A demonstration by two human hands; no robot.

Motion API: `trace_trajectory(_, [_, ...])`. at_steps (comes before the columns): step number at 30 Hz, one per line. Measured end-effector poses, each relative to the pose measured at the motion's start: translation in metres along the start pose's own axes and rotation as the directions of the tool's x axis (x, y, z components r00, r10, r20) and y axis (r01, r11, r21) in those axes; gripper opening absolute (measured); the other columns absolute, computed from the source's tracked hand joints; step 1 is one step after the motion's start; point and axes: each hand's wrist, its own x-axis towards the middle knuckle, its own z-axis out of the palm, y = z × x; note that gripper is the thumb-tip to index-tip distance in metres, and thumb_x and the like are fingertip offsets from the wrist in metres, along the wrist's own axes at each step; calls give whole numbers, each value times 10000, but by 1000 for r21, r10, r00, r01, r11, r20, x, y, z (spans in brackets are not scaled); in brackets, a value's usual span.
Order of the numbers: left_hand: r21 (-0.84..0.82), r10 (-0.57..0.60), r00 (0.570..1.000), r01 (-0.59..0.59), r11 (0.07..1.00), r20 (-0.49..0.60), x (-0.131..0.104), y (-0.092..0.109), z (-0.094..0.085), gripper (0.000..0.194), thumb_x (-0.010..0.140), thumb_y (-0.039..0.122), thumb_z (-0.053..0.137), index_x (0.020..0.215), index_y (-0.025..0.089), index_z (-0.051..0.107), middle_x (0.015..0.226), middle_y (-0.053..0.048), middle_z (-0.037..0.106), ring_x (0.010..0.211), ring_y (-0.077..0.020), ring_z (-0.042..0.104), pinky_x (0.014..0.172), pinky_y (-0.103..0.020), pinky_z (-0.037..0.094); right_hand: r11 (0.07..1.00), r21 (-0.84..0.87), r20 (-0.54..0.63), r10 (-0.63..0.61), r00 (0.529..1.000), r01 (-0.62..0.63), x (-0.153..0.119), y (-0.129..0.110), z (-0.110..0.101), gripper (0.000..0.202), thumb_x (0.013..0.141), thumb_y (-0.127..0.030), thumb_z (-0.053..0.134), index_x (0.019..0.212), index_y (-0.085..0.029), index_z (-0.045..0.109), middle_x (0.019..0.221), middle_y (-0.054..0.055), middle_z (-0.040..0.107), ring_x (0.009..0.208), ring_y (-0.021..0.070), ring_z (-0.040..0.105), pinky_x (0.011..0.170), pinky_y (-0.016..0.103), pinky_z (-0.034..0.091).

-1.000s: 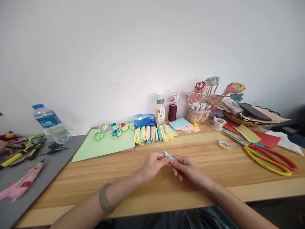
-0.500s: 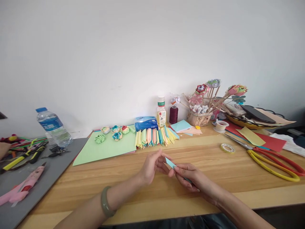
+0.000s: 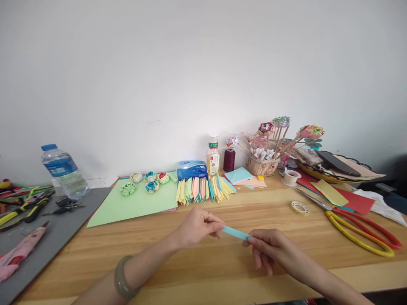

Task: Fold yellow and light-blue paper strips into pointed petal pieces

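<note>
A narrow light-blue paper strip (image 3: pixel 235 232) is stretched between my two hands above the wooden table. My left hand (image 3: pixel 199 228), with a ring on one finger and a green bangle on the wrist, pinches its left end. Thumb and index finger of my right hand (image 3: pixel 269 248) grip the right end, the other fingers curling below. Behind the hands stands a row of folded paper pieces (image 3: pixel 203 189) in yellow, green, pink and blue. Several folded paper flowers (image 3: pixel 151 186) lie on a green paper sheet (image 3: pixel 127 208) to the left.
Large scissors (image 3: pixel 359 231) and a tape roll (image 3: pixel 299 207) lie at right. Along the wall are a tissue pack (image 3: pixel 192 170), a small bottle (image 3: pixel 213 159), a thread spool (image 3: pixel 229 160) and a flower basket (image 3: pixel 262 166). A water bottle (image 3: pixel 65 171) and a pink glue gun (image 3: pixel 23 253) are left.
My left hand has turned from open-fingered to pinching the strip's left end. The strip is now held out straight between both hands, and the view has shifted slightly.
</note>
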Motion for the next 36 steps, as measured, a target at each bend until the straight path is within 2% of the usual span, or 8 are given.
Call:
trace_trajectory(10, [86, -42, 977, 24, 996, 208, -6, 11, -1, 307, 855, 350, 510, 943, 147, 721, 837, -68, 733, 765, -172, 682, 717, -239, 502, 996, 51, 51, -77, 996, 74, 2, -2, -31, 457, 769, -588, 568, 683, -149, 663, 662, 55, 657, 548, 140, 601, 537, 246, 432])
trace_trajectory(14, [278, 8, 995, -35, 960, 98, 5, 8, -6, 234, 867, 292, 516, 915, 215, 733, 840, -16, 734, 745, -150, 667, 707, -223, 491, 997, 57, -43, -52, 998, 54, 17, 1, -40, 475, 730, -612, 583, 679, -149, 676, 649, 58, 673, 512, 133, 584, 516, 243, 436])
trace_trajectory(17, [490, 257, 965, -200, 848, -52, 28, 7, -17, 199, 861, 260, 546, 945, 244, 726, 794, -6, 724, 686, -147, 639, 665, -234, 488, 989, -79, -123, -133, 983, 124, 29, -5, -50, 475, 809, -568, 492, 710, -147, 690, 655, 65, 683, 557, 161, 617, 549, 262, 468])
trace_trajectory(20, [675, 536, 844, -379, 633, -30, 61, 7, -33, 276, 911, 198, 445, 996, 226, 706, 876, -27, 718, 805, -177, 629, 743, -286, 503, 859, -461, -296, -386, 873, 223, 44, -11, -63, 410, 893, -419, 389, 906, -155, 701, 747, 80, 710, 637, 188, 652, 587, 279, 480])
trace_trajectory(23, [856, 576, 810, -222, 467, -105, 92, 10, -45, 360, 929, 135, 353, 1192, 178, 594, 1131, -70, 650, 1026, -223, 575, 855, -371, 491, 518, -846, -279, -629, 726, 124, 64, -13, -71, 391, 926, -258, 313, 1063, -131, 656, 819, 124, 714, 721, 219, 667, 637, 305, 470])
trace_trajectory(26, [875, 555, 831, -252, 413, -22, 107, 11, -45, 343, 945, 157, 349, 1193, 193, 583, 1172, -51, 632, 1098, -198, 543, 946, -374, 447, 338, -933, -128, -629, 767, 122, 84, -9, -72, 297, 904, -230, 396, 989, -160, 672, 698, 81, 702, 631, 203, 658, 563, 268, 450])
trace_trajectory(31, [904, 326, 918, -322, 282, 226, 104, -1, -24, 706, 872, 592, 425, 1396, 131, 319, 1429, -166, 359, 1316, -310, 331, 1049, -541, 274, 369, -919, -114, -591, 799, 142, 109, 1, -92, 279, 928, -243, 396, 1073, -225, 634, 879, 52, 724, 759, 184, 679, 641, 259, 496])
trace_trajectory(36, [884, 335, 860, -448, 136, 384, 103, -14, 0, 522, 900, 568, 383, 1339, 287, 400, 1471, -91, 299, 1310, -340, 320, 1021, -555, 273, 360, -930, -147, -552, 821, 76, 134, 15, -134, 424, 852, -259, 536, 1257, -136, 515, 1260, 165, 564, 1149, 296, 531, 913, 421, 455])
